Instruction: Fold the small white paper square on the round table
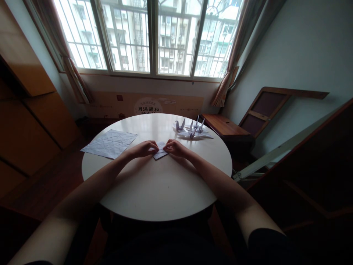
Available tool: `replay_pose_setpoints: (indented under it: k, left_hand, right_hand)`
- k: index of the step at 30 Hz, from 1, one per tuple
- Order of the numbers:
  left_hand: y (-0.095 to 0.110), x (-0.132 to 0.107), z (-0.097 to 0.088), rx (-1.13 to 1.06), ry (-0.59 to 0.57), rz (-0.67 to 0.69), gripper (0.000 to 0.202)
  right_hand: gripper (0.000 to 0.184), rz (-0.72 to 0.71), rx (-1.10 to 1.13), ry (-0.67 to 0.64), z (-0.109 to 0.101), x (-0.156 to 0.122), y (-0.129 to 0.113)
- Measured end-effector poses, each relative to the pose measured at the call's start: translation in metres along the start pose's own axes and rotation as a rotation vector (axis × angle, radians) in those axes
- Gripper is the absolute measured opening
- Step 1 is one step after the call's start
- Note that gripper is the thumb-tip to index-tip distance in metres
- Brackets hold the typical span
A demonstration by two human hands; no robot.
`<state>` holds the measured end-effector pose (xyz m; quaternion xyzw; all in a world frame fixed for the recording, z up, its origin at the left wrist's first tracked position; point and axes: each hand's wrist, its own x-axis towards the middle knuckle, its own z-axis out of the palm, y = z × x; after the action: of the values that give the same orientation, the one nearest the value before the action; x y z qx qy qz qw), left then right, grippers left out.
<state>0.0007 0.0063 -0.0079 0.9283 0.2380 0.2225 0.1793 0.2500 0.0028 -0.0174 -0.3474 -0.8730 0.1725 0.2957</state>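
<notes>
A small folded paper (159, 154) lies on the white round table (162, 191), between my two hands. My left hand (146, 148) pinches its left edge with thumb and forefinger. On the opposite side, my right hand (174, 147) has its fingers closed on the paper's right edge. One corner of the folded paper points toward me; parts of its sides are covered by my fingertips.
Several folded paper cranes (191, 131) stand together at the table's back right. Creased paper (110, 141) lies at the left, reaching past the table's edge. Beyond the table are a wooden bench (224, 124) and a barred window (151, 40).
</notes>
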Motion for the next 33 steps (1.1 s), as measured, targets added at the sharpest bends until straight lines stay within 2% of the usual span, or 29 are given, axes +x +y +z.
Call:
replay_pose_setpoints:
  k: [5,10,13,16,18,22,25,29,33]
  left_hand:
    - [-0.003,-0.001,-0.003,0.03,-0.003,-0.032,0.027]
    - [-0.005,-0.003,-0.007,0.073,0.01,-0.077,0.026]
    - [-0.003,-0.004,-0.008,0.12,0.011,-0.078,0.027]
    - [-0.001,-0.006,-0.009,0.172,0.026,-0.08,0.028]
    - [-0.001,-0.007,-0.01,0.189,0.029,-0.087,0.028]
    - [-0.002,-0.007,-0.01,0.194,0.016,-0.088,0.028]
    - [-0.001,-0.007,-0.011,0.204,0.01,-0.083,0.029]
    - [0.002,-0.007,-0.011,0.223,0.009,-0.081,0.03]
    - [0.002,-0.007,-0.011,0.209,0.009,-0.088,0.03]
  right_hand:
    - [0.009,-0.002,0.027,-0.076,-0.011,-0.001,-0.002]
    - [0.026,0.046,-0.025,-0.126,-0.027,-0.002,0.002]
    - [0.033,0.044,-0.084,-0.037,-0.032,-0.002,0.007]
    - [0.025,0.011,-0.134,0.066,-0.03,-0.001,0.01]
    - [0.022,-0.027,-0.161,0.074,-0.025,-0.002,0.009]
    - [0.031,-0.055,-0.24,-0.023,-0.011,-0.004,-0.001]
    - [0.026,-0.036,-0.287,-0.119,-0.009,-0.006,-0.008]
    - [0.019,0.009,-0.305,-0.157,-0.019,-0.005,-0.011]
    - [0.026,0.121,-0.35,-0.169,-0.032,-0.004,-0.012]
